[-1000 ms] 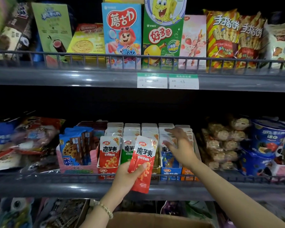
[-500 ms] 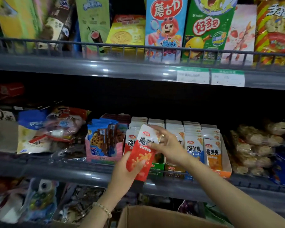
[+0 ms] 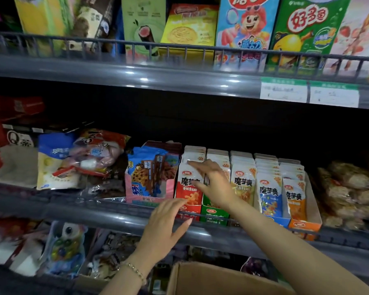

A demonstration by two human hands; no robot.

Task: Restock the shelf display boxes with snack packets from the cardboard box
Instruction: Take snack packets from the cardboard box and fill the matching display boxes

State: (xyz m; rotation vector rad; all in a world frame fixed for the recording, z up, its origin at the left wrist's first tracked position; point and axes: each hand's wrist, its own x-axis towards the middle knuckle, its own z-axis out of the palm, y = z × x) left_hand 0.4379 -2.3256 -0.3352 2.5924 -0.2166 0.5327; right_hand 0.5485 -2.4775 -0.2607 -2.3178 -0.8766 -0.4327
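Observation:
A row of display boxes stands on the middle shelf: red (image 3: pixel 190 211), green (image 3: pixel 214 213), blue (image 3: pixel 278 220) and orange (image 3: pixel 305 225). Each holds upright snack packets. A red packet (image 3: pixel 186 186) stands at the front of the red box. My right hand (image 3: pixel 213 184) rests on the packet tops of that box, fingers spread. My left hand (image 3: pixel 166 226) is open just below the red box, fingertips near the packet's lower edge, holding nothing. The cardboard box (image 3: pixel 217 279) sits at the bottom of the view.
A pink box of blue cookie packets (image 3: pixel 149 177) stands left of the red box. Loose snack bags (image 3: pixel 83 158) lie further left, round wrapped snacks (image 3: pixel 349 188) to the right. The shelf's grey rail (image 3: pixel 94 211) runs in front. Tall boxes fill the upper shelf (image 3: pixel 179 73).
The red packet has left my left hand and now stands in the red display box. My right hand shifted left onto that box. The view has moved left and closer.

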